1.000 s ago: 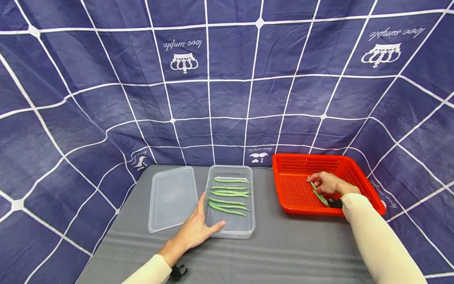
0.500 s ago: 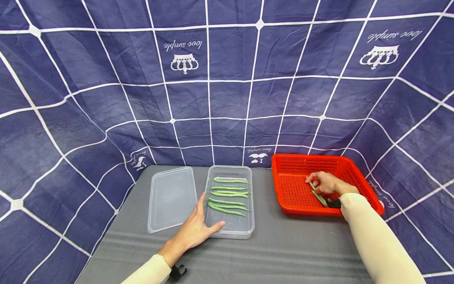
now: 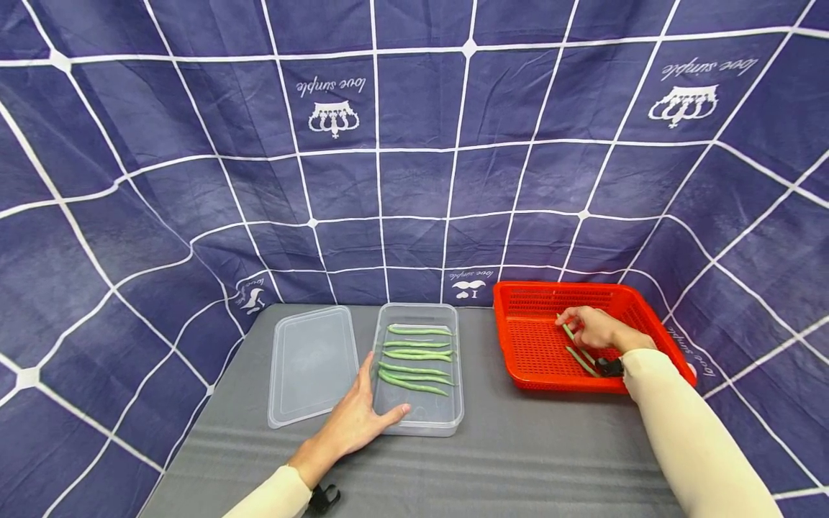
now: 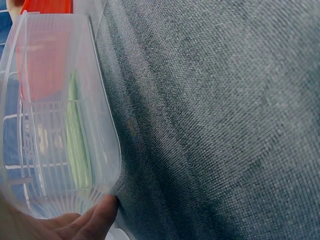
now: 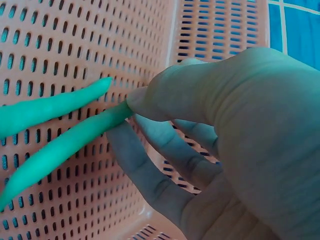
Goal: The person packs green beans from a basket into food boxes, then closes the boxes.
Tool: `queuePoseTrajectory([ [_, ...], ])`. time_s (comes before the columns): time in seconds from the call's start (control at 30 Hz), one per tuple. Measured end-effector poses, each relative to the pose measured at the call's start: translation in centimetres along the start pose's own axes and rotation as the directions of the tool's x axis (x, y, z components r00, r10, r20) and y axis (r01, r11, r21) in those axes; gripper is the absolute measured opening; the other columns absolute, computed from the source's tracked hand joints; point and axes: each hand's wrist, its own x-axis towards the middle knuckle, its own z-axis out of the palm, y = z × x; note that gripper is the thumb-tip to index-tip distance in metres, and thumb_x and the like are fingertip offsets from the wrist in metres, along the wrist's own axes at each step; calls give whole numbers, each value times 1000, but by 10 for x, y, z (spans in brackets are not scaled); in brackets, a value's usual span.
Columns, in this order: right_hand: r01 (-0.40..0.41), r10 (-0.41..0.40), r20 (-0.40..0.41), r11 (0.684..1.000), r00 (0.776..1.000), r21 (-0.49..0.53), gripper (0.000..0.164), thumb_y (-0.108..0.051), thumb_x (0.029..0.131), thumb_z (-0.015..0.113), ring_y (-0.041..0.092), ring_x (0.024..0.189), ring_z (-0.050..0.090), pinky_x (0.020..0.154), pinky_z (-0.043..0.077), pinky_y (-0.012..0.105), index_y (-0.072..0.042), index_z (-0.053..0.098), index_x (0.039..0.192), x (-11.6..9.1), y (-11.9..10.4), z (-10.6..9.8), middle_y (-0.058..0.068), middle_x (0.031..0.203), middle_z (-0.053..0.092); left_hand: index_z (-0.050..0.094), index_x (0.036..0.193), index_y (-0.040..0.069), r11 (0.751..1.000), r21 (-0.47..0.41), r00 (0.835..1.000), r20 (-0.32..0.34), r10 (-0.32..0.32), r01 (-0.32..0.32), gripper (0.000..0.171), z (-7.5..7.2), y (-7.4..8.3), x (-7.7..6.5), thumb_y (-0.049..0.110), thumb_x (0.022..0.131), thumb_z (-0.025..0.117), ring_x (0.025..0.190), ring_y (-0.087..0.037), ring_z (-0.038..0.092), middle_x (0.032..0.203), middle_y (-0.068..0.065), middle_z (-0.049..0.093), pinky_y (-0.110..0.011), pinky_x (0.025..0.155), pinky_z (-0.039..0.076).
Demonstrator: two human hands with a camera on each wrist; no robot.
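Note:
My right hand (image 3: 591, 329) is inside the red basket (image 3: 518, 363) and pinches a green bean (image 5: 60, 148) near one end, between thumb and fingertips. Beside it a second green bean (image 5: 55, 109) lies on the basket floor. My left hand (image 3: 356, 416) rests against the near left corner of a clear plastic container (image 3: 424, 417), thumb and fingers spread along its outside. Several green beans (image 3: 417, 355) lie crosswise in that container, roughly parallel. In the left wrist view, fingertips (image 4: 104, 212) touch the container's wall.
A translucent lid (image 3: 314, 367) lies flat on the grey table cloth (image 3: 492, 460), left of the container. Behind and at both sides hangs a dark blue curtain (image 3: 414, 180) with white lines. The basket has raised, perforated walls.
The pinched bean has lifted slightly and come apart from the bean beside it. My right hand has risen a little. The left hand stays on the container; the head view has shifted slightly.

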Motion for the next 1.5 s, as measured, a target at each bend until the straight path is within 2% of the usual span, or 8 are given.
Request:
queuePoseTrajectory([
  [0.17,27,-27,-13,999,1000,-26,61,12,76,68,22,96,75,77,56,26,-10,80,132,4,6,2,12,107,81,10,188,12,1000,-10,1000,0,-1,1,137,0,0,0,76,93,86,160,-56,57,185,-32,40,-73,120,55],
  [0.33,32,-37,-63,996,997,-80,64,8,74,65,10,96,73,77,53,22,-16,82,131,12,19,8,3,110,83,10,187,12,1000,-16,1000,4,-2,2,137,0,0,-1,76,93,86,161,-56,56,185,-33,39,-73,122,54],
  [0.4,58,-65,-79,995,995,-84,62,7,74,65,11,94,72,75,51,21,-14,82,129,11,8,7,5,107,82,10,187,12,1000,-18,1000,4,-3,4,137,0,0,-1,76,93,86,160,-56,56,185,-33,39,-73,121,54],
  [0.57,21,-25,-73,998,997,-60,60,11,75,64,29,96,73,77,52,29,4,79,132,-5,-75,-10,17,105,80,11,187,12,1000,-12,1000,1,-9,9,137,0,0,-2,76,93,87,157,-56,60,184,-32,41,-73,118,57],
  [0.63,-25,21,-71,997,997,-68,61,14,75,66,31,97,73,79,52,30,7,77,134,-10,-102,-14,19,108,80,11,187,12,1000,-7,1000,-2,-8,8,137,0,0,-2,75,93,87,156,-56,61,184,-32,41,-72,117,58],
  [0.73,-61,56,-69,995,996,-80,60,18,78,70,25,95,72,79,53,27,6,76,137,-14,-123,-14,21,111,80,11,187,12,1000,-4,1000,-4,-7,7,137,0,0,-2,75,93,87,155,-56,61,184,-32,41,-71,118,58],
  [1.2,-27,15,-121,995,993,-97,60,18,81,74,23,93,76,81,61,36,1,78,139,-19,-141,-6,21,119,82,12,187,11,1000,2,1000,-15,3,-3,136,-2,2,-5,73,93,88,156,-56,61,183,-33,42,-72,117,58],
  [1.5,21,-51,-162,983,985,-182,59,14,83,81,41,113,77,98,61,51,-3,79,140,-23,-154,0,14,121,82,12,187,12,1000,5,1000,-21,16,-16,136,-1,1,-3,74,93,88,153,-56,63,183,-33,43,-72,114,59],
])
